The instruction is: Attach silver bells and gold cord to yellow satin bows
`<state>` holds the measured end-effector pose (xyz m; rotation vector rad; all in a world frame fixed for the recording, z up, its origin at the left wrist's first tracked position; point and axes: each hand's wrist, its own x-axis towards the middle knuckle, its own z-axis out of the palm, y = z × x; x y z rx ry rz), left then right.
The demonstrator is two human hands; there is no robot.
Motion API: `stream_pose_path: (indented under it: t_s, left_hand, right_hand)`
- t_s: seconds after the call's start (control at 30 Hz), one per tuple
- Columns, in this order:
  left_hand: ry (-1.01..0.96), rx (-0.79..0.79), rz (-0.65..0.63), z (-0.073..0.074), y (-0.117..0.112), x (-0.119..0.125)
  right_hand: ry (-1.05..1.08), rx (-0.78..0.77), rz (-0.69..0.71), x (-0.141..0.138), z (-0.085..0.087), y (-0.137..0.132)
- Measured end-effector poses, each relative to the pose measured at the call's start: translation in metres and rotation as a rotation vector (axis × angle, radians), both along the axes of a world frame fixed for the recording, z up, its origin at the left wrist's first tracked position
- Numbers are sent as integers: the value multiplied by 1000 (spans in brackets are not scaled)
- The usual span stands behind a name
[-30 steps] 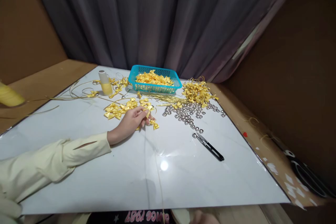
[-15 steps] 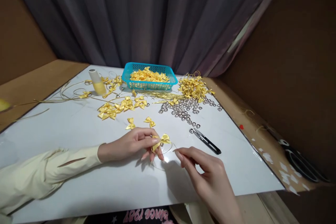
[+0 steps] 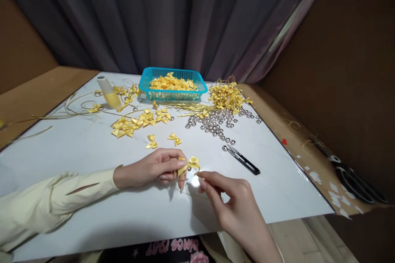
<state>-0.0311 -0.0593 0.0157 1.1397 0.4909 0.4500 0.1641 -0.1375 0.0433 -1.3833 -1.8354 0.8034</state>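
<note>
My left hand [image 3: 160, 167] pinches a yellow ribbon bow [image 3: 194, 162] between thumb and fingers above the white table. A small silver bead [image 3: 189, 169] sits at the middle of that bow. From the bow a thin gold cord loops out towards my right hand [image 3: 230, 195], whose thumb and index finger are pinched on it just right of the bow. Two loose yellow bows [image 3: 151, 141] lie on the table beyond my left hand. Thread snips [image 3: 243, 160] with black handles rest to the right, a silver bead at their tip.
A blue basket [image 3: 173, 95] full of yellow bows stands at the back. Silver beads [image 3: 216, 123], gold cords [image 3: 191, 107] and a heap of corded bows [image 3: 226, 96] lie right of centre. A bottle [image 3: 109, 92] stands at left. Black-handled scissors [image 3: 352, 178] lie at far right.
My right hand has moved left, closer to the bow, and the cord loop has become smaller. My left hand still holds the bow. The view has shifted slightly.
</note>
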Motion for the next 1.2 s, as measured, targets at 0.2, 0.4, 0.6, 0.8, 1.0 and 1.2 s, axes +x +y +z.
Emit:
stream_pose_path:
  t_s: [0.2, 0.4, 0.6, 0.8, 1.0, 1.2]
  left_hand:
    - [18, 5, -5, -1, 0, 0]
    - [22, 26, -10, 0, 1, 1]
    - [27, 36, -7, 1, 0, 1]
    - [31, 38, -7, 2, 0, 1]
    - [34, 53, -12, 0, 0, 0]
    - [32, 68, -19, 0, 0, -1]
  right_hand:
    - [11, 55, -9, -2, 1, 1]
    - [-27, 60, -7, -2, -1, 1]
    - [-29, 50, -7, -1, -1, 2]
    - [-23, 62, -10, -2, -2, 2]
    - [-26, 56, -9, -2, -2, 4]
    - [-14, 48, 3, -2, 0, 4]
